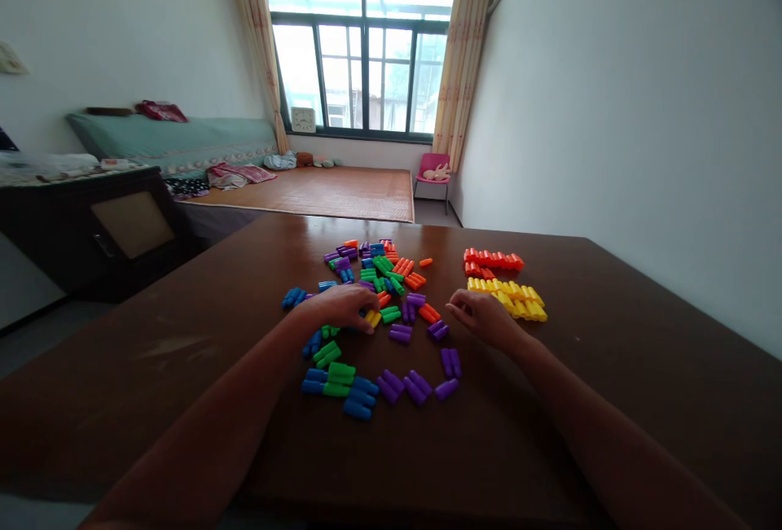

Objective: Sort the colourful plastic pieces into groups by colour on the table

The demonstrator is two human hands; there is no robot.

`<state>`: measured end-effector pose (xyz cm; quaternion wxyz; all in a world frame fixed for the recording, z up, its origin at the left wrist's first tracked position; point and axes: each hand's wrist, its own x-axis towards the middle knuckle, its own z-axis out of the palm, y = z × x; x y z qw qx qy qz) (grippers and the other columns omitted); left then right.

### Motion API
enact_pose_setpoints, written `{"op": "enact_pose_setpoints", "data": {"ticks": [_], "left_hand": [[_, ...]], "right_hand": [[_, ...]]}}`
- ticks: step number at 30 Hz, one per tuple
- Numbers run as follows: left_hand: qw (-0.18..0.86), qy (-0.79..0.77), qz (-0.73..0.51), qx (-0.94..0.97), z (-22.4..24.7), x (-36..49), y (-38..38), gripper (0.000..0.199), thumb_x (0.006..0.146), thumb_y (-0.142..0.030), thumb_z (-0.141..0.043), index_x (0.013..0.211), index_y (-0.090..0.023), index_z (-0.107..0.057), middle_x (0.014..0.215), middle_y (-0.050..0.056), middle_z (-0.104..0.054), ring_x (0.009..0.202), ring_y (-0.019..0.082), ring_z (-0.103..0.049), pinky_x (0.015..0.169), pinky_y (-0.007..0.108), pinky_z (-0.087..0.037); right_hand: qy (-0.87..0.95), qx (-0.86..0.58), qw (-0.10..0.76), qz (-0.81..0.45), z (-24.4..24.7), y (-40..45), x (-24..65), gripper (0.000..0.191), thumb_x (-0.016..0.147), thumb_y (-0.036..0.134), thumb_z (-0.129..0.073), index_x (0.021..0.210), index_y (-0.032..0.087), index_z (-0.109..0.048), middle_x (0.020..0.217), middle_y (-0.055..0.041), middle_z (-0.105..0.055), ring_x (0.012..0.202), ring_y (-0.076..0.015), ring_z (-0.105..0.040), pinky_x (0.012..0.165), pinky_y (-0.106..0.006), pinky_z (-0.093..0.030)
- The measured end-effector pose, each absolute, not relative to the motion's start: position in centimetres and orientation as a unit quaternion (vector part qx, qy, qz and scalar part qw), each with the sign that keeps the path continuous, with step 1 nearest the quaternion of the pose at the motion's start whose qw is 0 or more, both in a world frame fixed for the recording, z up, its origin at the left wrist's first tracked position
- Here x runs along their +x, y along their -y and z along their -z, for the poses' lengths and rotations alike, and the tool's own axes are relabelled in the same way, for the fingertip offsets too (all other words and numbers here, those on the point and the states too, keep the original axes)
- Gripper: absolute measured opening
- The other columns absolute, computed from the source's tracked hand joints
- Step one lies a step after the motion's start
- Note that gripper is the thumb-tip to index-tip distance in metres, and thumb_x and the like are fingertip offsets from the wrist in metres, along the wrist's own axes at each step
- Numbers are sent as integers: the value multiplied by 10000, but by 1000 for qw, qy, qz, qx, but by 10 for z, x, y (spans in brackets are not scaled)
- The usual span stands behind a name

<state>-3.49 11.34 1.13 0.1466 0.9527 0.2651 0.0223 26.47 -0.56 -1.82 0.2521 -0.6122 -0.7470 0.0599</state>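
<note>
My left hand [347, 307] reaches into the loose plastic pieces, thumb and fingers closed around a yellow piece [373, 318]. Curled just left of the yellow stack [516, 300] is my right hand [485, 317]; its fingers are drawn together and nothing shows in them. Green pieces [389, 314], orange pieces [429, 313] and purple pieces [400, 333] lie between the hands. Closer to me, blue pieces [360, 400] touch a green piece [341, 372]. My left hand and forearm hide part of the pile.
A row of red-orange pieces [494, 259] lies behind the yellow stack. All of this rests on a brown table [183, 367]. Beyond it are a bed with a woven mat [342, 192], a pink chair [433, 169] and, at left, a dark cabinet [79, 225].
</note>
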Motion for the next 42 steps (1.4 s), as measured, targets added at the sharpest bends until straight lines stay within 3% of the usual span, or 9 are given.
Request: {"op": "enact_pose_setpoints", "data": {"ticks": [10,16,19,22,26,29,32,38,42], "left_hand": [[75,-338,-73,935,-6,-30,-115,223,736,-392,-670,919,-263,-674,939,14,-625,843,193,-601,666,238,-415],[28,-385,-133,913,1,-30,-117,267,800,-285,-611,1061,-286,-665,1082,49,-617,1034,240,-562,765,286,-453],[104,-321,-164,927,-13,-27,-110,262,836,-342,-587,1066,-257,-677,1085,51,-634,993,223,-587,817,294,-461],[235,-180,-158,942,-41,-19,-89,291,855,-364,-585,1105,-245,-674,1108,45,-650,996,200,-606,879,277,-456],[331,-20,-20,943,-64,-5,-41,285,831,-345,-638,1105,-285,-686,1157,27,-660,1094,209,-588,977,285,-432],[274,-1,-56,960,-48,1,-1,330,827,-368,-645,1150,-303,-667,1273,45,-605,1200,244,-525,1051,341,-377],[179,10,-85,980,-15,-2,28,492,843,-437,-612,1315,-323,-538,1415,53,-488,1332,278,-389,1125,423,-260],[70,-38,-78,994,23,-10,23,423,956,-429,-401,1368,-352,-457,1429,20,-476,1376,238,-323,1137,443,-180],[36,-65,-110,991,26,-6,-8,389,962,-355,-408,1341,-326,-491,1363,20,-542,1360,220,-338,1134,403,-166]], "right_hand": [[758,-603,225,-101,23,6,256,252,879,421,-494,816,209,-614,754,-23,-656,647,-143,-572,577,-248,-370],[737,-616,198,-193,20,10,261,312,813,515,-586,879,211,-611,786,-23,-659,667,-149,-587,594,-256,-412],[732,-591,202,-272,15,16,262,488,650,529,-747,990,216,-590,875,-23,-665,692,-148,-588,589,-247,-436],[717,-568,198,-354,14,18,260,664,560,455,-821,1114,221,-541,838,-6,-655,657,-145,-586,557,-244,-449],[690,-563,268,-368,27,11,250,579,646,370,-768,1134,207,-501,831,-14,-642,680,-162,-622,586,-270,-488],[678,-578,345,-296,39,2,245,392,744,370,-673,1062,198,-522,859,-30,-636,699,-165,-628,614,-291,-503],[685,-586,361,-238,48,-3,246,285,812,403,-591,1003,195,-554,895,-40,-638,706,-157,-614,656,-308,-508],[711,-585,351,-172,59,-9,248,310,847,425,-549,1051,196,-596,1043,-72,-630,746,-154,-616,747,-329,-507],[719,-552,364,-213,61,-9,238,360,880,407,-505,1175,207,-560,1053,-68,-659,884,-188,-635,844,-356,-498]]}}
